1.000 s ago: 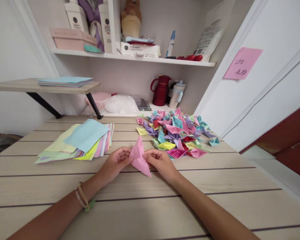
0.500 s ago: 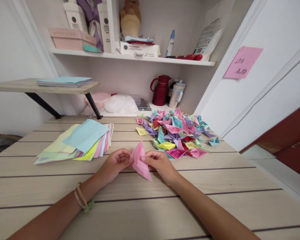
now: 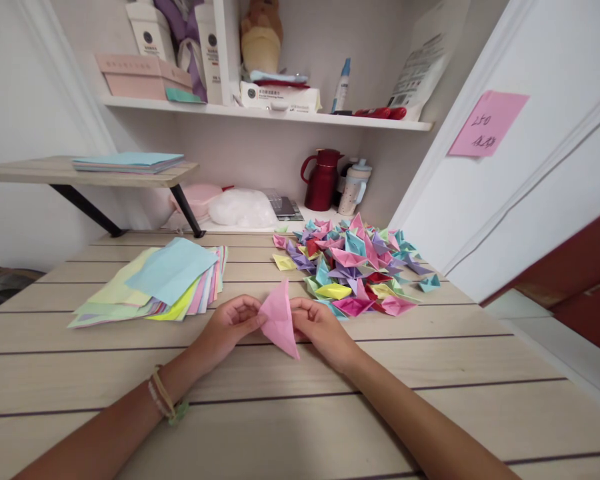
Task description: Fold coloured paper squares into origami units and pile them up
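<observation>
A folded sheet of pink paper (image 3: 279, 321), roughly triangular with its point upward, is held just above the table between both hands. My left hand (image 3: 239, 321) pinches its left edge between thumb and curled fingers. At the right edge, my right hand (image 3: 316, 327) is closed on the paper, with the fingertips partly behind it. Right of the hands lies a heap of small folded paper boats (image 3: 350, 260) in pink, blue, purple, yellow and red. A fanned stack of coloured paper sheets (image 3: 173, 270) rests to the left, a light blue one on top.
The slatted wooden table (image 3: 260, 427) runs up to a white shelf unit (image 3: 275, 119). A raised wooden stand (image 3: 30, 171) at left carries more paper (image 3: 129, 162). Behind the boats stand a red jug (image 3: 323, 181) and a bottle (image 3: 354, 188). A pink note (image 3: 489, 124) hangs at right.
The pink paper has turned in the hands, so a smoother, flatter face shows. My right thumb has shifted from the front of the paper to its right edge.
</observation>
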The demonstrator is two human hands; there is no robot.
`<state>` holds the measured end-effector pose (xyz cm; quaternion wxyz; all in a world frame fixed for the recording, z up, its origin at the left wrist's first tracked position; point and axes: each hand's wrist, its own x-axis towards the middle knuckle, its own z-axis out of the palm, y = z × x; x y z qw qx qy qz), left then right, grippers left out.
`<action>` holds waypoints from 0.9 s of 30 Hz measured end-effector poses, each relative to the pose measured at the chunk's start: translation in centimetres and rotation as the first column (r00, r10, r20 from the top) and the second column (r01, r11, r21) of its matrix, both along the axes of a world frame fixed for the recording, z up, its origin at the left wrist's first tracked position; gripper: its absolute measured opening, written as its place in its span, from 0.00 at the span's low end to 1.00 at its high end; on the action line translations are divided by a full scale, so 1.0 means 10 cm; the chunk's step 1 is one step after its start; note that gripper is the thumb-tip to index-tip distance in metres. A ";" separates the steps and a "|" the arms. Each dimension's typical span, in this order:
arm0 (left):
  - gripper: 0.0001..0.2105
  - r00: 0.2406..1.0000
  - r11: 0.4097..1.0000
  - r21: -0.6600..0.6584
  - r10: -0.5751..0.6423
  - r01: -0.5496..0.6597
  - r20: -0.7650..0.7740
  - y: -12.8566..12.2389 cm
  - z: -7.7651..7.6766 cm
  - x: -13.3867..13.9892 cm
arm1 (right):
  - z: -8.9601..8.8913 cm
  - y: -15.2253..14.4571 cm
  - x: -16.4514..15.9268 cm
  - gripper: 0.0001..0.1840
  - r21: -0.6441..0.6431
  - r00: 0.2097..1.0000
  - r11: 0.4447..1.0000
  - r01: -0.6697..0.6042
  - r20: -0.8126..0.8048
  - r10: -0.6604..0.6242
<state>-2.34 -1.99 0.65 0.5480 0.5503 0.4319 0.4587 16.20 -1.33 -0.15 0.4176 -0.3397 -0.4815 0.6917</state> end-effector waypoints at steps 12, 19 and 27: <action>0.11 0.997 0.998 -0.056 0.045 -0.041 0.058 -0.01 0.01 0.00 | 0.00 -0.04 0.04 0.11 0.568 0.901 0.822 -0.035 0.374 -0.220; 0.14 0.989 0.970 -0.214 -0.090 0.115 0.119 -0.02 0.04 -0.05 | 0.01 -0.05 0.06 0.20 0.648 0.885 0.762 0.008 0.350 -0.307; 0.11 0.990 0.978 -0.197 -0.043 0.070 0.138 -0.03 0.03 -0.03 | 0.00 -0.03 0.07 0.21 0.798 0.829 0.597 -0.078 0.385 -0.406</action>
